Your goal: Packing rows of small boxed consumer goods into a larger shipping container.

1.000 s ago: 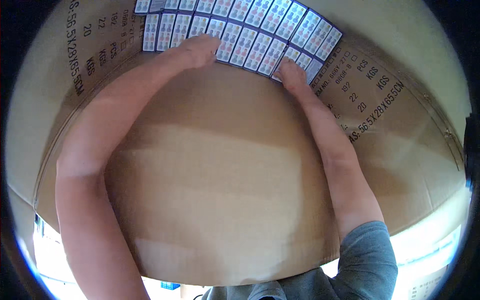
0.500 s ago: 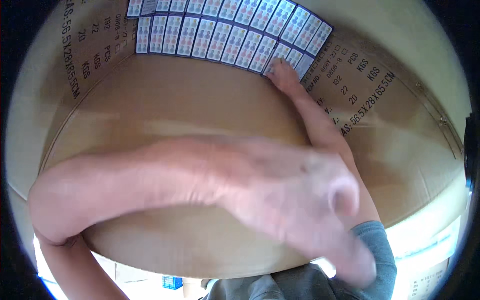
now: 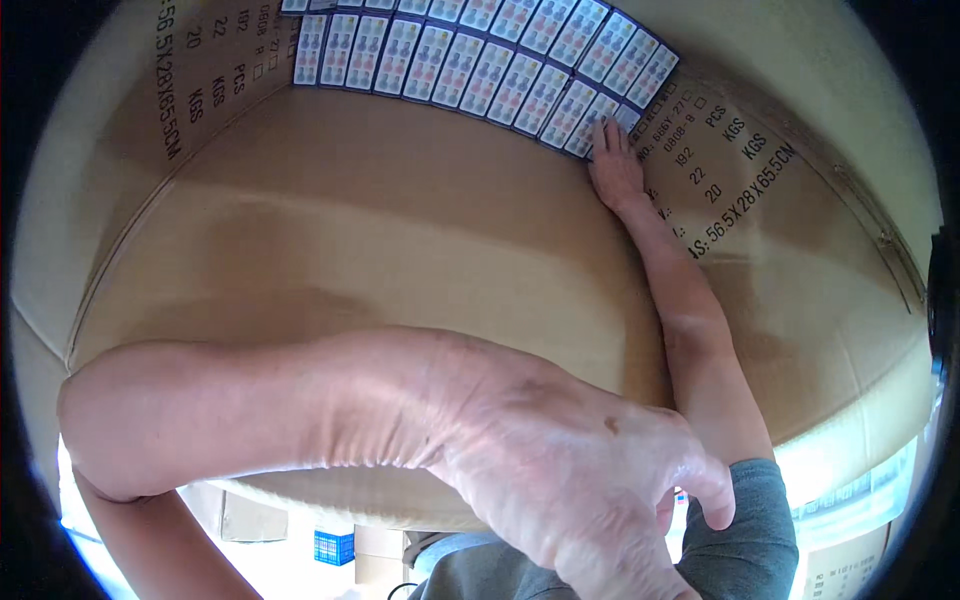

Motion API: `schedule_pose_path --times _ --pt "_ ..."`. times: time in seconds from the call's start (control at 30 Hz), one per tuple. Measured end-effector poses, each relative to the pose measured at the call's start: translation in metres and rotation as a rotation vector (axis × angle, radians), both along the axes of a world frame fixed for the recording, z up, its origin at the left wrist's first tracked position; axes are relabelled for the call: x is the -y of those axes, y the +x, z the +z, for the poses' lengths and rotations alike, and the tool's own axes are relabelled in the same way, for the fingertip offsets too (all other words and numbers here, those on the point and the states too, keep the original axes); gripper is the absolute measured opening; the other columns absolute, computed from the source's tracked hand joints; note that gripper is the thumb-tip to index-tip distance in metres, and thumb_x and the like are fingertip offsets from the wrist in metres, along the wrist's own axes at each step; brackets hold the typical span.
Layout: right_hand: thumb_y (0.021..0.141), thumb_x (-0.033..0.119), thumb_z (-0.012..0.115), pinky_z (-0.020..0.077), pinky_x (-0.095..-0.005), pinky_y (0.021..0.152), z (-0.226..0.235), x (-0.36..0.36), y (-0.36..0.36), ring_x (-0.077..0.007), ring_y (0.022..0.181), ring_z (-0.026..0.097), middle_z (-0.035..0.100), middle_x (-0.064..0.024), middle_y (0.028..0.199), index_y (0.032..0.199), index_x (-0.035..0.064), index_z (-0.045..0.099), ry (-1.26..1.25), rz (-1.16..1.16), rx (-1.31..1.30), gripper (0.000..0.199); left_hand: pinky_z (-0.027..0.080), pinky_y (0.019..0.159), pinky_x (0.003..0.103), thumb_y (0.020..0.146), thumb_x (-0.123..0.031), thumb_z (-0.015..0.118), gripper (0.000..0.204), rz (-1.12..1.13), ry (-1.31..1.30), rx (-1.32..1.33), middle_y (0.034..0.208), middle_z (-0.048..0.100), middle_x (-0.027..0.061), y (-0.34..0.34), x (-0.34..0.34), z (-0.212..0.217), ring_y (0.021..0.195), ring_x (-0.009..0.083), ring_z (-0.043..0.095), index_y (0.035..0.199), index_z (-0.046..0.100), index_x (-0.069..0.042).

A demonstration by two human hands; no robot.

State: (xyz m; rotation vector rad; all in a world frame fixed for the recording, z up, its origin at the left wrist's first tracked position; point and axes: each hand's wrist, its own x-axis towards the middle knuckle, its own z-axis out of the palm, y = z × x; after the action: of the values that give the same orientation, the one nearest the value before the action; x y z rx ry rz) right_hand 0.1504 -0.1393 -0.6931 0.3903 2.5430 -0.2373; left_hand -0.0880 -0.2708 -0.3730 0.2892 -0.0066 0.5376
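— Small white printed cards (image 3: pixel 480 62), packed edge to edge in rows at the bottom of the big brown cardboard carton (image 3: pixel 380 240): where do they lie from the hands?

— Head view, the only one. The rows run as a long band across the far end of the carton, slanting from upper left down to the right, and the right hand (image 3: pixel 615 170) sits at the band's right-hand end. Its fingers (image 3: pixel 608 135) are stretched out flat and close together, tips touching the last cards there; they clasp nothing that I can see.

— And the other one?

— The left hand (image 3: pixel 570 480) is well apart from the cards, close under the camera by the near rim, crossing toward the grey sleeve (image 3: pixel 750 520) of the right arm. Its fingers curl loosely downward (the thumb bent in), and I cannot tell whether anything is in the palm, since only its back shows.

— So which is nearer?

— The right, plainly; the cards lie straight ahead of its fingertips, with the band's long axis running off leftward from them.
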Motion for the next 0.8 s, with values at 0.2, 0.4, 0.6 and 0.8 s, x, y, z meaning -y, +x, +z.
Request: schedule_pose_path --times 0.2,0.4,0.6,0.8 --pt "0.087 0.014 0.039 0.0350 -0.0459 0.095 -0.011 -0.023 0.007 -0.0351 0.123 0.033 0.025 -0.0184 0.138 0.133 0.0053 0.026 0.068 0.143 0.118 0.049 0.037 0.094 0.039 0.074 -0.044 0.063 0.072 0.126 0.159 -0.235 0.115 0.050 0.0212 0.001 0.003 -0.013 0.111 0.0325 0.046 0.120 0.039 0.006" --pt "0.087 0.013 0.037 0.0334 -0.0470 0.096 -0.014 -0.002 0.001 -0.0334 0.123 0.033 0.020 -0.0150 0.142 0.135 0.0084 0.025 0.093 0.176 0.170 0.050 0.041 0.091 0.041 0.070 -0.056 0.063 0.087 0.115 0.025 -0.792 0.116 0.047 0.0289 0.006 0.028 -0.019 0.109 0.0355 0.048 0.122 0.037 0.008" --pt "0.087 0.011 0.036 0.0316 -0.0488 0.097 -0.008 -0.015 0.006 -0.0335 0.124 0.032 0.021 -0.0152 0.141 0.135 0.0096 0.024 0.128 0.211 0.204 0.050 0.040 0.092 0.041 0.074 -0.058 0.056 0.085 0.186 0.008 -0.603 0.115 0.047 0.0284 -0.013 0.033 -0.001 0.110 0.0350 0.047 0.124 0.036 0.007" --pt "0.086 0.010 0.037 0.0320 -0.0484 0.095 -0.012 -0.003 -0.002 -0.0380 0.117 0.037 0.032 -0.0229 0.132 0.138 0.0146 0.020 0.061 0.182 0.113 0.054 0.042 0.088 0.042 0.071 -0.060 0.060 0.087 0.176 -0.074 -0.488 0.114 0.048 0.0271 -0.016 0.057 -0.009 0.107 0.0342 0.049 0.126 0.036 0.003"
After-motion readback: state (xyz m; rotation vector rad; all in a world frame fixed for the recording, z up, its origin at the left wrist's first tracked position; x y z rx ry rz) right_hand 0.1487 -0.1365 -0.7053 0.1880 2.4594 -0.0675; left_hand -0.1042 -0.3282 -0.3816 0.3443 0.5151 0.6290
